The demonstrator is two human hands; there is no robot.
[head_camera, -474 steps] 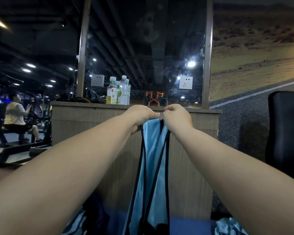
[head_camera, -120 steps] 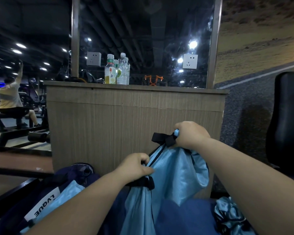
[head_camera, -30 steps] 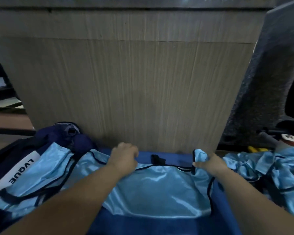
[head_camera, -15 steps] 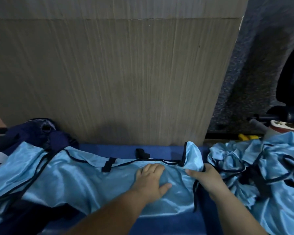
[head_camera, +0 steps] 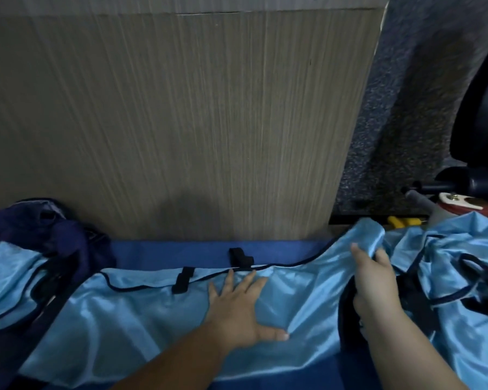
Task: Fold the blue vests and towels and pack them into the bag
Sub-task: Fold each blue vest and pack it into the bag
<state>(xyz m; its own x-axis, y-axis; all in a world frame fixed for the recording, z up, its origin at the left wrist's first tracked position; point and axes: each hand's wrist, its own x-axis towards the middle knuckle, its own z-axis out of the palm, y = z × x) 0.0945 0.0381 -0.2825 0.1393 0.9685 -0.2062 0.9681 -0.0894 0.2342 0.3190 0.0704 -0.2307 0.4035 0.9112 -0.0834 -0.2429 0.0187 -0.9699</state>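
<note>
A light blue vest [head_camera: 141,313] with black trim and black straps lies spread on a dark blue mat [head_camera: 164,253]. My left hand [head_camera: 238,311] presses flat on its middle, fingers spread. My right hand [head_camera: 373,288] grips the vest's right edge and lifts that end off the mat. At the far left lies a dark navy bag [head_camera: 40,229] with more light blue cloth [head_camera: 9,271] on it. A heap of crumpled light blue vests [head_camera: 457,277] lies on the right.
A wood-grain panel [head_camera: 181,114] stands close behind the mat. To its right is grey speckled wall [head_camera: 406,108], a black chair [head_camera: 485,108] and some red, white and yellow gear [head_camera: 448,205] on the floor.
My right hand has pulled the vest's right end further right and raised it. My left hand has stayed flat on the vest, its fingers spread wider. The view has shifted left.
</note>
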